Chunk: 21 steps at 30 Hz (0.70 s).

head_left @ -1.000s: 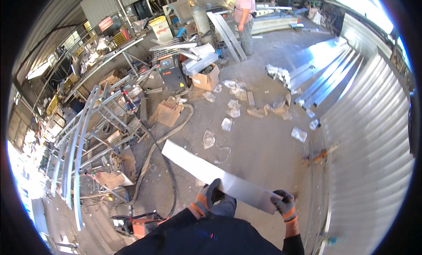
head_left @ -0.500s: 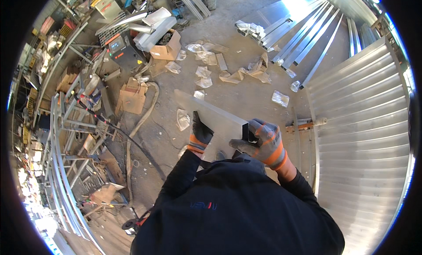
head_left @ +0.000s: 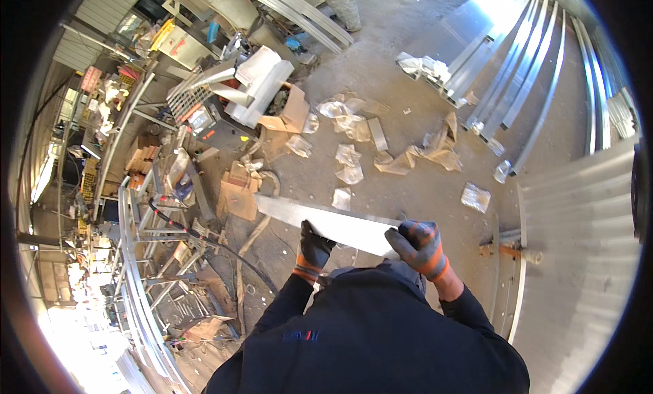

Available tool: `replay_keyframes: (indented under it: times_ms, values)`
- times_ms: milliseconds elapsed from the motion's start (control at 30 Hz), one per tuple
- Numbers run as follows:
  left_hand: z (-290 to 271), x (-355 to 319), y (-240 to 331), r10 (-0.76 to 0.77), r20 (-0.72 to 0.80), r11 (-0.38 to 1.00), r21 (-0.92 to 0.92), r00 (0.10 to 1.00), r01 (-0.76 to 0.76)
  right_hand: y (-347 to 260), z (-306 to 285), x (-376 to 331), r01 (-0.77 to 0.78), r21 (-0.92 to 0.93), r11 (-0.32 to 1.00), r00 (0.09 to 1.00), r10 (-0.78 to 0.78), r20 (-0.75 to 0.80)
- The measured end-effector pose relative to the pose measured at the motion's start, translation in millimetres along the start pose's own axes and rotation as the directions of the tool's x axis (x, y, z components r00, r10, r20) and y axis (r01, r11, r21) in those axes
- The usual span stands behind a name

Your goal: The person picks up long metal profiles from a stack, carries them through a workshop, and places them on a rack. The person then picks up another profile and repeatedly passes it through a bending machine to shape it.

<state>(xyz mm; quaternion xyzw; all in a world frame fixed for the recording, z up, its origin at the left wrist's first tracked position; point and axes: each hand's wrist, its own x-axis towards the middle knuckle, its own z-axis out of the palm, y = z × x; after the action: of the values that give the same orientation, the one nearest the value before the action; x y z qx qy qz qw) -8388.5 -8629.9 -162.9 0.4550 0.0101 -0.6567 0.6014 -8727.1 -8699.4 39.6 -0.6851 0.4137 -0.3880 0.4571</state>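
Silver metal bar [head_left: 337, 226] is held up in front of the person's body, above the floor [head_left: 408, 197], its right end clamped in the gloved right hand [head_left: 418, 248]. At its near edge, the gloved left hand [head_left: 314, 250] touches it; whether those fingers are closed on it, I cannot tell. Well beyond, an open cardboard box [head_left: 296, 112] holds dark contents too small to make out, with pale metal profiles [head_left: 260, 83] just beside it. Flattened cardboard [head_left: 238, 195] and crumpled wrapping [head_left: 349, 164] lie on the floor nearer the hands.
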Motion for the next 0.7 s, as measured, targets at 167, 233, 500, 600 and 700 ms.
replay_keyframes:
  times_ms: [167,233,500,600,700]
  values:
    - [62.9,56.9,68.4,0.135,-0.109,0.986,-0.087,0.985,-0.144,46.8,-25.4,111.3,-0.06,0.143,0.988,0.981,0.032,0.19]
    - [74.5,82.6,90.7,0.336,-0.209,0.937,-0.021,0.918,-0.348,57.4,-28.0,153.7,-0.042,0.088,0.995,0.961,0.016,0.277]
    - [60.6,198.2,217.9,0.535,-0.012,0.839,0.128,0.845,-0.529,99.2,26.5,335.2,-0.322,0.29,0.901,0.903,0.201,0.379]
    - [65.3,265.8,295.3,0.838,0.238,0.175,0.734,0.49,-0.656,99.3,60.0,409.5,-0.328,0.237,0.915,0.888,0.212,0.408]
    - [84.5,352.9,390.4,0.621,-0.14,0.768,0.306,0.772,-0.562,99.3,109.2,492.0,-0.37,0.305,0.877,0.914,0.287,0.286]
